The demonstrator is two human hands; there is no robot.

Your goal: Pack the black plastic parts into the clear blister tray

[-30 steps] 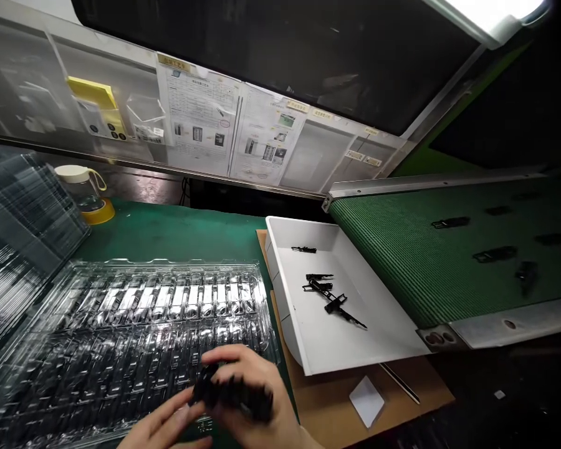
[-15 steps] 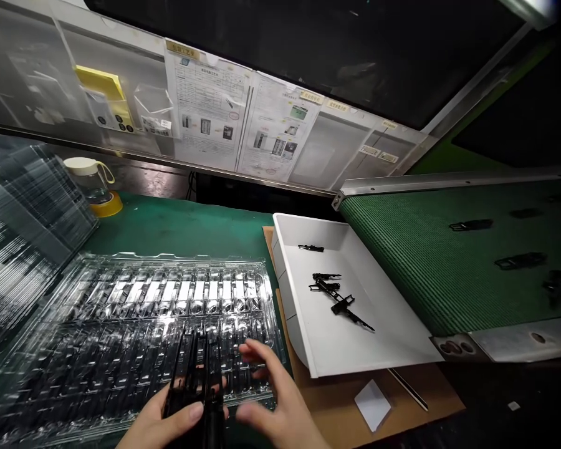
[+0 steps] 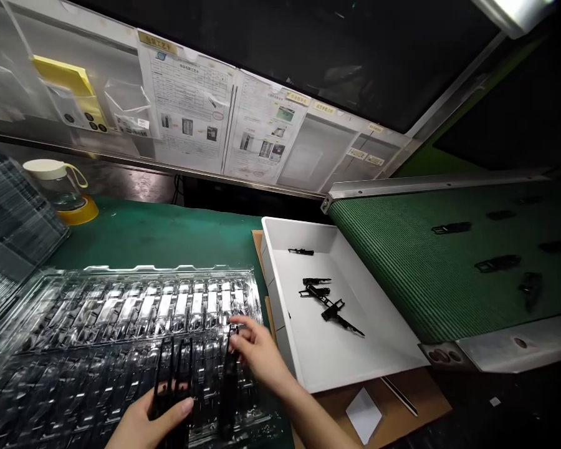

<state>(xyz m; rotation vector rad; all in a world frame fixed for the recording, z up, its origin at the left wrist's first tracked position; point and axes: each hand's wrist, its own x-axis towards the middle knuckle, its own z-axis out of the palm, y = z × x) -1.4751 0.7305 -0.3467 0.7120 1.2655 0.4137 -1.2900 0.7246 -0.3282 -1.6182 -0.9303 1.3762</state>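
Two black plastic frames [image 3: 172,374] stand pinched in my left hand [image 3: 143,424], fingers closed on them, above the clear blister tray [image 3: 121,312]; my right hand [image 3: 257,352] grips a third black strip [image 3: 228,386], lowering it onto the tray beside the white bin [image 3: 355,349].

Two hands are seen: left [image 3: 143,424], right [image 3: 257,349]. One clear tray [image 3: 98,312], one white bin [image 3: 393,340] and one jug [image 3: 58,187] are counted.
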